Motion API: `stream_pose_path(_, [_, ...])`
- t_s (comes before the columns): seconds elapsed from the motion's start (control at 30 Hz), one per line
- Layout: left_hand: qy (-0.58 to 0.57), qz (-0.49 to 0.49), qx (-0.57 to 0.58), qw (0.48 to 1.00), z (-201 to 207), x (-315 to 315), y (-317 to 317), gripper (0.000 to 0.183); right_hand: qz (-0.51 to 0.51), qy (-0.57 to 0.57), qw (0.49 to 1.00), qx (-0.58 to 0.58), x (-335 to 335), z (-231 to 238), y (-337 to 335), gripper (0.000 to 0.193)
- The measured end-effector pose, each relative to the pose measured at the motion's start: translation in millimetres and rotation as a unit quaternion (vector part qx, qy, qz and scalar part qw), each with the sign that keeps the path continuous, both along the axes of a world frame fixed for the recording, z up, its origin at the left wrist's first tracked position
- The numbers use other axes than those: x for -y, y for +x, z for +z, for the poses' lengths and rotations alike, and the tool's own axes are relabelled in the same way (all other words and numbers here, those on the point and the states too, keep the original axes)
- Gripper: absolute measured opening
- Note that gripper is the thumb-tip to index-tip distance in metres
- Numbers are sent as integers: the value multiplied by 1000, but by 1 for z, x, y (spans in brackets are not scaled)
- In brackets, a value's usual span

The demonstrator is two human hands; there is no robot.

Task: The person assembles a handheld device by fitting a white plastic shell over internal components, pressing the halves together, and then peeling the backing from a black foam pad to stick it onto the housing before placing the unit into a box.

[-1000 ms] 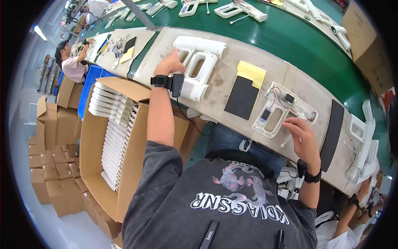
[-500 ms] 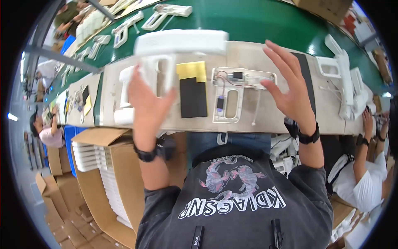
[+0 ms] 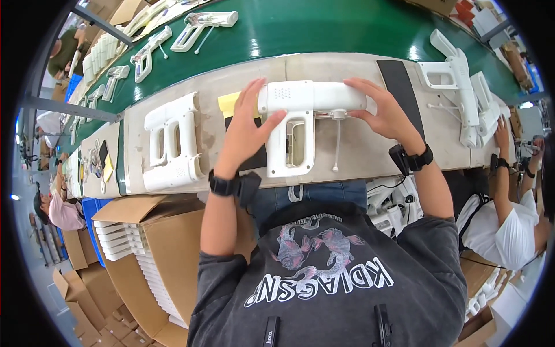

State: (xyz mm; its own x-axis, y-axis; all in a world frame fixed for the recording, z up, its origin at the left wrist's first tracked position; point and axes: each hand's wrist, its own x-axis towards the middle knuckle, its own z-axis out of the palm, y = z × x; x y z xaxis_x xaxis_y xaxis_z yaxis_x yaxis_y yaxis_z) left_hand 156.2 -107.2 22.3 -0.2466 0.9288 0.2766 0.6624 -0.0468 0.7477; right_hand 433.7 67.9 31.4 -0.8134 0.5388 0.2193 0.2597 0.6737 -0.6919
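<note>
A white, gun-shaped plastic housing (image 3: 289, 101) lies on the work surface in front of me, its cover half now over the lower half. At its left end, my left hand (image 3: 245, 130) has the fingers at the top edge and the thumb by the handle. My right hand (image 3: 390, 113) spans the barrel's right end, fingers above and thumb below. A thin white stick with a knob (image 3: 337, 147) hangs down from the barrel. Through the handle opening a little of the inside shows. Partly behind my left hand are a yellow sheet (image 3: 229, 104) and a black pad.
Two more white housing halves (image 3: 157, 141) lie to the left. A long black strip (image 3: 402, 95) and several white gun-shaped units (image 3: 462, 98) are on the right. Beyond runs a green belt (image 3: 289, 34) with more units. Below left stands a carton (image 3: 179, 254) of white parts. Co-workers sit at both sides.
My left hand has brought the white cover half down and right onto the open lower half, hiding its wires. My right hand has closed in on the barrel end. The view has shifted slightly.
</note>
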Motion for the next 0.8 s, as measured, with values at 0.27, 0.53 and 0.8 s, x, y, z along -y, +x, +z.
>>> stream_pose_path(0.27, [-87,-59,108,989,-30,-20,-14,64,-1,-9,999,48,-11,-26,3,68])
stream_pose_path(0.53, [-65,-39,118,990,-28,-10,-3,60,6,-27,999,37,-14,-19,8,72])
stream_pose_path(0.8, [-66,-17,0,998,-33,-12,4,61,29,98,993,59,-17,-39,2,72])
